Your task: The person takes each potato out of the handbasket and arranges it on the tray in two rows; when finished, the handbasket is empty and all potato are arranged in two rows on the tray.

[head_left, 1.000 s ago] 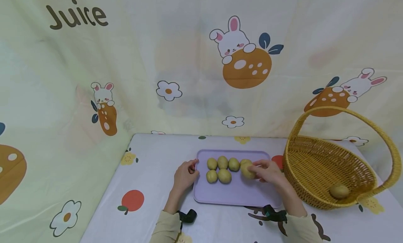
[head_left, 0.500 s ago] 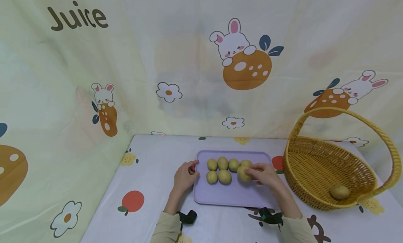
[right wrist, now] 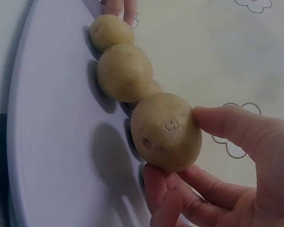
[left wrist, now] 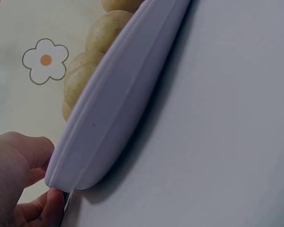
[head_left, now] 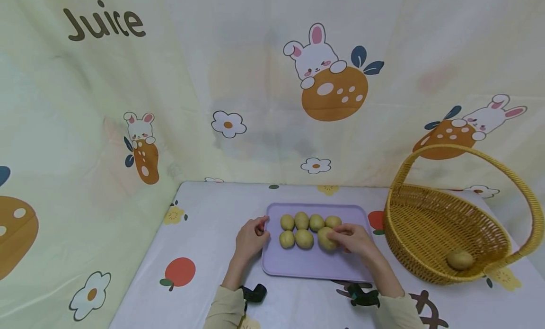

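My right hand [head_left: 356, 239] holds a potato [head_left: 326, 238] between thumb and fingers, at the right end of the front row on the lilac tray [head_left: 298, 265]. The right wrist view shows this potato [right wrist: 166, 132] just over the tray, its shadow lying beside it. At the tray's left edge my left hand [head_left: 251, 237] grips the rim; in the left wrist view its thumb lies against the rim and fingers [left wrist: 49, 208] sit under it. A back row of potatoes [head_left: 316, 222] lies on the tray, with two more potatoes [head_left: 304, 239] in front.
To the right of the tray stands a wicker basket [head_left: 402, 253] with a tall arched handle and a single potato [head_left: 460, 259] inside. A printed cloth [head_left: 204, 244] covers the table, and a patterned curtain [head_left: 255, 83] hangs behind it.
My right hand has moved left and slightly toward me with the potato, bringing it closer to the front row. The left hand has stayed on the tray's rim.
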### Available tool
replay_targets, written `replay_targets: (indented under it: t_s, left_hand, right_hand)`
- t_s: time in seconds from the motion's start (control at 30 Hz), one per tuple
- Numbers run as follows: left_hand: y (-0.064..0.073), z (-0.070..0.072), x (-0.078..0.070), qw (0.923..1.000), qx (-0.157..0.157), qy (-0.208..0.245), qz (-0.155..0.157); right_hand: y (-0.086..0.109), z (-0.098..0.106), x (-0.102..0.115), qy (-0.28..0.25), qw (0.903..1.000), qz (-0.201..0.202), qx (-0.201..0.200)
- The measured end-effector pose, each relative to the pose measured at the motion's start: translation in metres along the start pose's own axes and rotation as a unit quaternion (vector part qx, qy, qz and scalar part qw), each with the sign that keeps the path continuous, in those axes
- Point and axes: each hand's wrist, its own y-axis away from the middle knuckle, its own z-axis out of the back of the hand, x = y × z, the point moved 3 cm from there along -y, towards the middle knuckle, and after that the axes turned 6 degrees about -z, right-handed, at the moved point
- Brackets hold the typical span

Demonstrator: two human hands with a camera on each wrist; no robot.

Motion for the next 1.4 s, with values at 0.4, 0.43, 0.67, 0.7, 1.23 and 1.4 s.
replay_targets:
  t_s: [0.4, 0.43, 0.67, 0.7, 1.23, 1.4]
  left_hand:
    - [0.000, 0.001, 0.000, 0.9999, -0.001, 0.008, -0.009]
    - [0.001, 0.001, 0.000, 0.9999, 0.000, 0.007, -0.008]
    - [0.001, 0.000, 0.001, 1.0000, 0.000, 0.002, -0.003]
    - [0.001, 0.000, 0.001, 1.0000, -0.002, 0.001, -0.005]
    - [0.000, 0.000, 0.001, 1.0000, -0.004, -0.003, 0.002]
    - [0.000, 0.000, 0.000, 1.0000, -0.002, -0.002, 0.006]
  right_hand:
    - [-0.004, -0.008, -0.008, 0.002, 1.0000, -0.001, -0.005]
    - [-0.005, -0.009, -0.009, 0.003, 1.0000, -0.001, -0.005]
    - [-0.007, -0.011, -0.013, 0.006, 1.0000, 0.001, -0.006]
    - [-0.007, -0.011, -0.013, 0.005, 1.0000, 0.003, -0.004]
    - [-0.011, -0.009, -0.017, 0.003, 0.9998, 0.013, 0.017]
    - [-0.009, -0.010, -0.017, 0.002, 0.9999, 0.003, 0.015]
